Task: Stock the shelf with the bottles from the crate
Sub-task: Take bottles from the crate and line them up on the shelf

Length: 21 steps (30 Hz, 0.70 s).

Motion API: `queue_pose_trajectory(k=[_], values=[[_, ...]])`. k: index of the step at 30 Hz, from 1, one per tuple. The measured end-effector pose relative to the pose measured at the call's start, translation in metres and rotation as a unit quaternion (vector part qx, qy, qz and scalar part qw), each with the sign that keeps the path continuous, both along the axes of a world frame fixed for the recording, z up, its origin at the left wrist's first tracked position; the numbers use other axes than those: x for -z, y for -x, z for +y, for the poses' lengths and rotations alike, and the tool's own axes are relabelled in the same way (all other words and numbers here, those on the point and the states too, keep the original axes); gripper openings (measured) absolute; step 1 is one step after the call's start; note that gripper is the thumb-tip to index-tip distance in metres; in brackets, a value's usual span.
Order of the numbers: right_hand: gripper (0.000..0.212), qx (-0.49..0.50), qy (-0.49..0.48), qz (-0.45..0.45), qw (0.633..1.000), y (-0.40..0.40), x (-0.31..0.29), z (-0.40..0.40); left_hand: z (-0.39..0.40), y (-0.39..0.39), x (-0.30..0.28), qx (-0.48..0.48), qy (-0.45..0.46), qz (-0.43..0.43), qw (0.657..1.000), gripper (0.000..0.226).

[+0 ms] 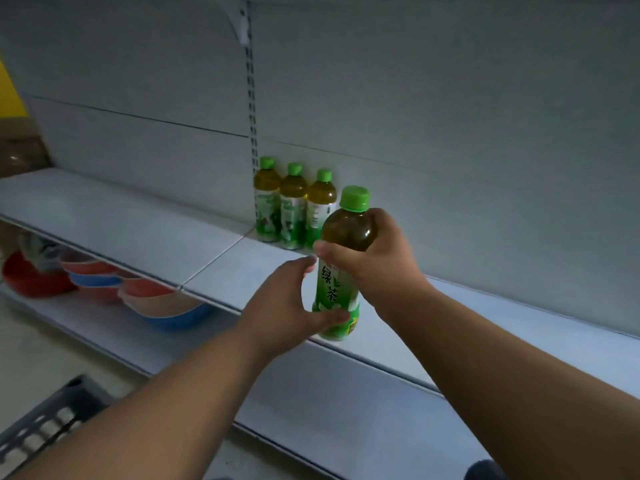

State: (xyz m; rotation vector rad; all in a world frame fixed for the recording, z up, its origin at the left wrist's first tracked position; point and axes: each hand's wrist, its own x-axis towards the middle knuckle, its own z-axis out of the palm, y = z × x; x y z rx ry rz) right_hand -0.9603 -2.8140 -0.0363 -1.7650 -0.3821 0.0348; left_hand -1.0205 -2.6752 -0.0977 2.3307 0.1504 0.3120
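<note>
A green tea bottle point(341, 268) with a green cap and green label stands upright near the front edge of the white shelf point(138, 223). My right hand point(377, 258) grips its upper body just below the neck. My left hand point(287, 303) cups the lower label from the left, thumb curled across the front near the base. Three matching bottles point(294, 206) stand in a row at the back of the shelf against the wall panel, just behind the held bottle.
A dark grey plastic crate point(45, 424) shows at the bottom left on the floor. On the lower shelf, to the left, lie stacked red, blue and orange plastic basins point(145, 296). A slotted upright point(252, 109) runs up the back panel.
</note>
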Motion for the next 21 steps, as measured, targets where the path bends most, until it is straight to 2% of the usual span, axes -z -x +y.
queue_pose_trajectory(k=[8, 12, 15, 21], values=[[0.055, 0.078, 0.029, -0.009, 0.997, -0.112, 0.041, -0.007, 0.004, -0.136, 0.051, 0.078, -0.064, 0.076, 0.992, 0.116], [0.061, 0.089, 0.039, -0.013, 0.995, -0.149, 0.057, -0.003, 0.003, -0.168, 0.078, 0.06, -0.212, 0.077, 0.973, 0.127], [0.061, 0.099, 0.059, -0.021, 0.993, -0.163, 0.069, 0.003, 0.001, -0.172, 0.097, 0.052, -0.278, 0.094, 0.954, 0.134], [0.077, 0.103, 0.14, -0.04, 0.984, -0.161, 0.078, 0.009, 0.004, -0.179, 0.119, 0.063, -0.327, 0.126, 0.935, 0.119]])
